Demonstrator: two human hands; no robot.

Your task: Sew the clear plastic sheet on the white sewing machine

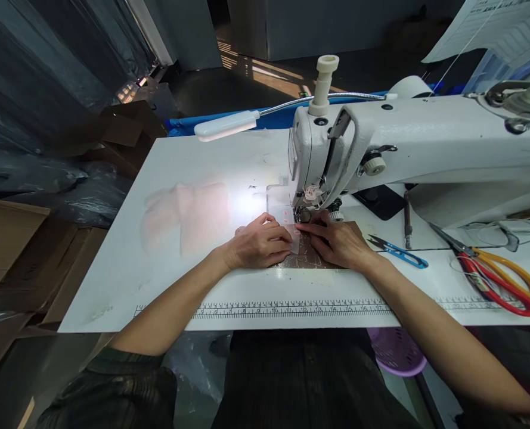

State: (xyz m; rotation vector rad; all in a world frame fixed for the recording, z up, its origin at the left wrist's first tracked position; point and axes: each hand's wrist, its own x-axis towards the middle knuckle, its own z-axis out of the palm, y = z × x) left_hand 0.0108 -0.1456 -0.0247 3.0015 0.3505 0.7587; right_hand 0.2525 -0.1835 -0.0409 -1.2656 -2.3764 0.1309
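A small brown patterned fabric piece (307, 257) lies on the white table (193, 167) just in front of the presser foot (301, 213) of a white sewing machine (425, 143). My left hand (260, 243) rests on the fabric's left side, fingers curled and pressed down on it. On the right side my right hand (338, 241) pinches the fabric's edge near the needle. A pale translucent strip lies between the two hands on the fabric.
A pile of pale pink fabric pieces (184, 217) lies at the left. Blue thread snips (399, 250) and orange and red scissors (501, 277) lie at the right. A ruler strip (291, 308) runs along the front edge. Cardboard boxes (18, 262) stand at the left. A lamp (226, 125) lights the needle area.
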